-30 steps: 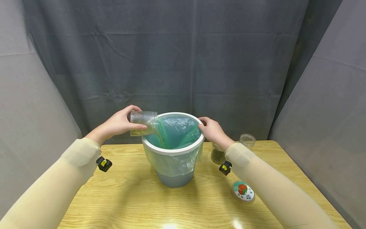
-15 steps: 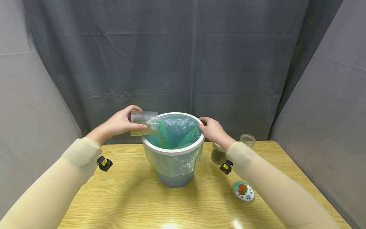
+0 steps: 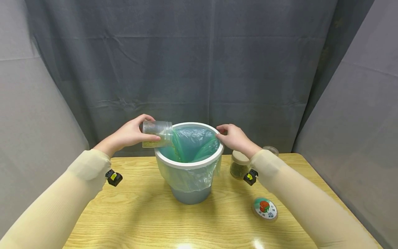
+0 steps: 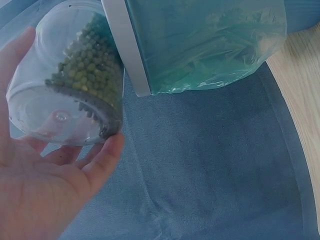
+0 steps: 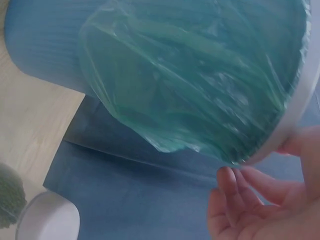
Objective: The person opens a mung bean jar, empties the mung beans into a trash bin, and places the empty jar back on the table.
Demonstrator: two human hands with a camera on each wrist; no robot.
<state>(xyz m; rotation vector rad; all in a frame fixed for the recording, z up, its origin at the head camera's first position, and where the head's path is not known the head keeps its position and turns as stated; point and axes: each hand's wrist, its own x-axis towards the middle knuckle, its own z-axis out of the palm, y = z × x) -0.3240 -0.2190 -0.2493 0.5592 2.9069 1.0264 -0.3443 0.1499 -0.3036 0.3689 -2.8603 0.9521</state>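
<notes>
My left hand [image 3: 129, 133] grips a clear plastic jar [image 3: 157, 128], tilted on its side with its mouth over the rim of the trash bin [image 3: 190, 197]. Small green beans [image 4: 92, 65] lie along the jar's lower side in the left wrist view, and a thin stream of them runs into the bin. A green translucent bag [image 3: 192, 181] lines the bin and folds down over the outside. At the right of the white rim [image 3: 214, 159], my right hand [image 3: 234, 138] is loosely bent, with fingertips right at the edge and a gap between thumb and fingers.
Behind my right wrist stands a lidded jar [image 3: 238, 166] with dark green contents. Another clear container [image 3: 271, 150] shows partly beyond my sleeve. A round lid [image 3: 265, 208] with a tomato picture lies on the wooden table [image 3: 130, 204]. A grey curtain [image 3: 174, 69] hangs behind.
My right hand has loosened from the rim and shifted slightly right. The beans in the tilted jar have dwindled a little; my left hand has hardly moved.
</notes>
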